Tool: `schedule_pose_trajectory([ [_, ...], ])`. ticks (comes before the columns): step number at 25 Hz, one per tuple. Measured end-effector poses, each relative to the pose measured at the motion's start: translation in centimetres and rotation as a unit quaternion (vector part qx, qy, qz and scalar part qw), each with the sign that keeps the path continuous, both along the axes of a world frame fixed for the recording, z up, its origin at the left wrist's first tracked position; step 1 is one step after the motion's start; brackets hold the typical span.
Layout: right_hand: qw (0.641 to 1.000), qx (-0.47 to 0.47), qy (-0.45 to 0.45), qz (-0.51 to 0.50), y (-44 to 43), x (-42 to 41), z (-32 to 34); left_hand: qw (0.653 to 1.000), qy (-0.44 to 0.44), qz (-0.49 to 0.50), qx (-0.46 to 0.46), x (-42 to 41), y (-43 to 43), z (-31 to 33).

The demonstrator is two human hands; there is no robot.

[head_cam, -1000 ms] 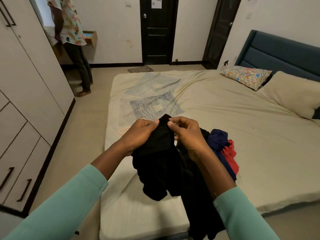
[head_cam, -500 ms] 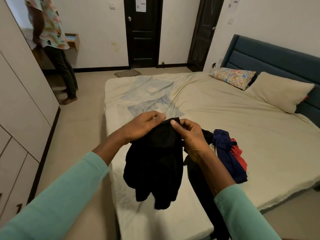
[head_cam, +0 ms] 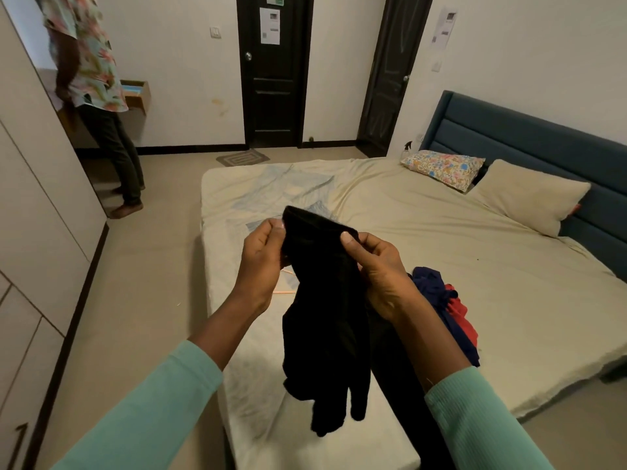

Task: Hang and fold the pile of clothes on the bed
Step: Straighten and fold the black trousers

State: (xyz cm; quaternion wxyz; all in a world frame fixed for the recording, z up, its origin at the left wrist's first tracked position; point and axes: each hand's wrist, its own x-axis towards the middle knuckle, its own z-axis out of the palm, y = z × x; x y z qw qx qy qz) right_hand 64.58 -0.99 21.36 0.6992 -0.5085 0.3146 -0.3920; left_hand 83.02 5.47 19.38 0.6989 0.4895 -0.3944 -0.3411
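Bed edge (head_cam: 217,198), open floor (head_cam: 152,266) — garment (head_cam: 325,317) aloft.

L hand (head_cam: 263,256) & R hand (head_cam: 380,269) pinch black garment (head_cam: 325,317) over bed (head_cam: 441,232).

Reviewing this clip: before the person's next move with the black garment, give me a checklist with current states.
1. Left hand pinches black garment at its top edge: ok.
2. Right hand pinches the opposite top corner: ok.
3. Garment spread flat for folding: not ok, it hangs bunched.
4. Bare bed sheet beyond the hands: ok.
5. Pink hanger free to grab: cannot tell, mostly hidden.
6. Remaining pile lies on the bed: ok.
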Motion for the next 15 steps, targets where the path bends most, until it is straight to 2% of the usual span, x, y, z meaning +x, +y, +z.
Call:
schedule_pose_trajectory([
  [2, 0.995, -0.067, 0.072, 0.001, -0.4, -1.7, -0.3, 0.999, 0.029, 0.028, 0.006, 0.3, -0.4, 0.9],
  [4, 0.981, -0.133, 0.139, -0.019, -0.7, -3.0, -1.0, 0.999, -0.015, 0.036, 0.012, 0.4, -0.7, 1.7],
  [6, 0.975, -0.155, 0.157, -0.041, -0.7, -4.0, -1.6, 0.998, -0.06, 0.016, 0.024, -0.3, -0.8, 2.6],
  [9, 0.98, -0.132, 0.12, -0.082, -0.8, -5.2, -2.0, 0.992, -0.107, -0.044, 0.051, -1.1, -0.7, 4.1],
  [12, 0.982, -0.14, 0.073, -0.108, -0.6, -6.5, -1.3, 0.966, -0.221, -0.09, 0.102, -1.4, -0.3, 5.5],
  [15, 0.981, -0.148, -0.006, -0.126, -0.1, -7.0, 0.1, 0.985, -0.17, -0.02, 0.015, -2.9, -0.2, 7.2],
])
